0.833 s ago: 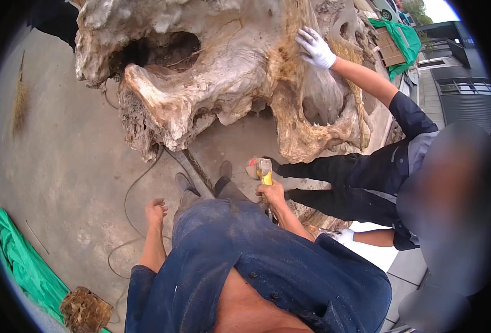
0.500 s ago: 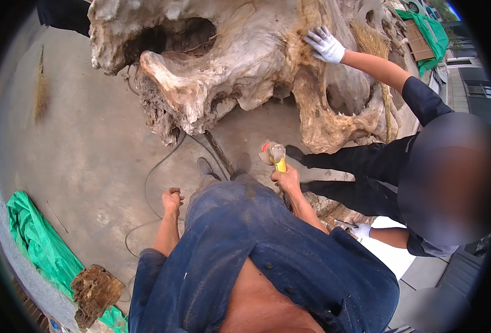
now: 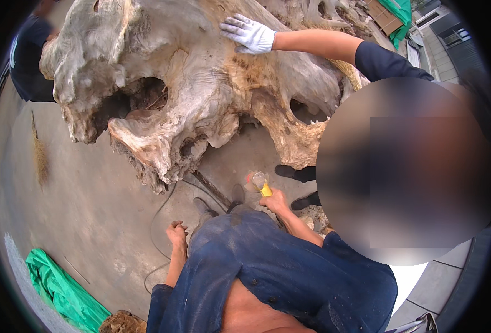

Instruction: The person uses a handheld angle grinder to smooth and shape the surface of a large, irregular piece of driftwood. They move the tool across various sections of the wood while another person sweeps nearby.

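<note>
My right hand (image 3: 275, 201) is wrapped round the yellow body of an angle grinder (image 3: 265, 189). The tool's metal head and reddish disc point away from me, above the floor and apart from the wood. My left hand (image 3: 177, 233) hangs beside my left thigh, holding nothing, its fingers loosely curled and a little apart. Ahead of me lies a huge, weathered root stump (image 3: 201, 94) with deep hollows. A co-worker's white-gloved hand (image 3: 251, 34) rests flat on its upper surface.
The co-worker stands close on my right, dark shoes (image 3: 305, 201) near the grinder. Another person (image 3: 32, 61) is at the stump's far left. A dark cable (image 3: 155, 222) runs over the floor by my feet. A straw broom (image 3: 40, 158) and green tarp (image 3: 62, 291) lie left.
The view has shifted, bringing more of the stump in. The co-worker's gloved hand has slid left across the wood, and their head is closer. My hands keep about the same pose.
</note>
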Demonstrator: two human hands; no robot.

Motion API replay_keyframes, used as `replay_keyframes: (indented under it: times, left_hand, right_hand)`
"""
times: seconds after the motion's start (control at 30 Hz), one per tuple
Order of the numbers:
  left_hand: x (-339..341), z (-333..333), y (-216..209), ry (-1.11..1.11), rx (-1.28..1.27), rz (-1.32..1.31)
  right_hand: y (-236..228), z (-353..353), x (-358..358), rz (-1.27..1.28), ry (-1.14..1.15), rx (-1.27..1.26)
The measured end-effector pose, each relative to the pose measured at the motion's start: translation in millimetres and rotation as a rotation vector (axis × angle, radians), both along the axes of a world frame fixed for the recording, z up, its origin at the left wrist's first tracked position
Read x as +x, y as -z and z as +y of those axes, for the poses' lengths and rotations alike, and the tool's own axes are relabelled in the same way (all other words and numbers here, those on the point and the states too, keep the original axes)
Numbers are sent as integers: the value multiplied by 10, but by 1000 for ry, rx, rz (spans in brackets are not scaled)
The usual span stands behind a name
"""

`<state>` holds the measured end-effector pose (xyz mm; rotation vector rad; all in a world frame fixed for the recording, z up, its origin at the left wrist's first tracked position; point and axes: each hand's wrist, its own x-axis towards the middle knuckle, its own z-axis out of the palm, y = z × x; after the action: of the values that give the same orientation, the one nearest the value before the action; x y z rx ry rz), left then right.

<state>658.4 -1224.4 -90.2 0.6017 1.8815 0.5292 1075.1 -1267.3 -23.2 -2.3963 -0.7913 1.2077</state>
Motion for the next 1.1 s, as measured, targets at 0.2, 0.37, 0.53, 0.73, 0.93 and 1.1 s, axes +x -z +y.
replay_keyframes:
  times: [0.2, 0.37, 0.53, 0.73, 0.93, 1.1]
  left_hand:
    - [45, 94, 18, 8, -61, 18]
    - [10, 188, -24, 58, -99, 18]
    - [15, 269, 1, 88, -92, 11]
    - [78, 464, -32, 395, 109, 166]
    - [633, 1107, -329, 733, 516, 321]
    - [1310, 1557, -873, 835, 742, 232]
  right_hand:
    - [79, -29, 73, 24, 66, 6]
    - [89, -43, 66, 71, 151, 40]
    - [160, -96, 52, 43, 181, 28]
    - [80, -148, 23, 93, 245, -54]
    - [302, -308, 142, 85, 300, -34]
    - [287, -394, 236, 96, 345, -55]
